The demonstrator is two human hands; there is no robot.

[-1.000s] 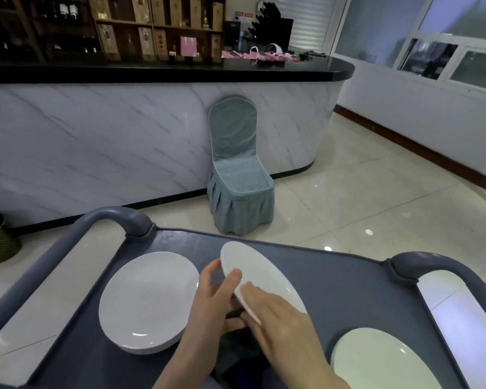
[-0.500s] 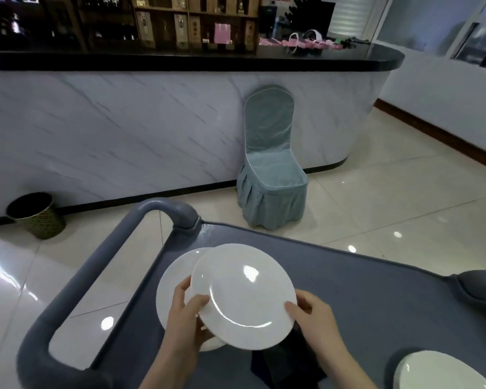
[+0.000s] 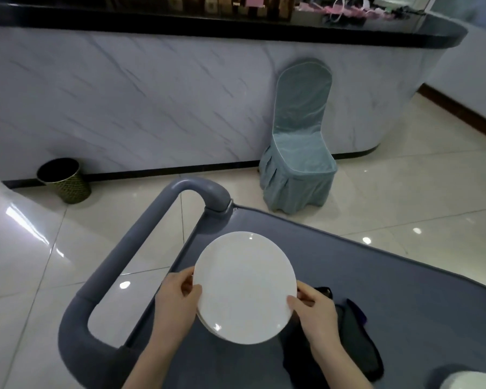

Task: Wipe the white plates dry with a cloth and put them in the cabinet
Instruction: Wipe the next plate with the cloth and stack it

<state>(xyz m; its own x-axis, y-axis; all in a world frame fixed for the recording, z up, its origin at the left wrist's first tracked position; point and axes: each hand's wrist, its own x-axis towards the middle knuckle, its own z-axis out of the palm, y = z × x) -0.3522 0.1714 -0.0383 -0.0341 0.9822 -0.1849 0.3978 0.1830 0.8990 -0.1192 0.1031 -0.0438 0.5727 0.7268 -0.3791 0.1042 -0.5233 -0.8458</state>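
plate (image 3: 244, 287) now over stack (image 3: 207, 324) (on cart (image 3: 376, 276))

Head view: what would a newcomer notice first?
The white plate at bottom centre, gripped at its rim by the left hand and the right hand over the grey cart. Next comes the teal chair against the marble counter. A dark cloth lies on the cart by the right hand.

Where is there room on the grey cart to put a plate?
Best room: the bare cart top right of the white plate and beyond the dark cloth. Crowded near the left hand and right hand, which hold the plate.
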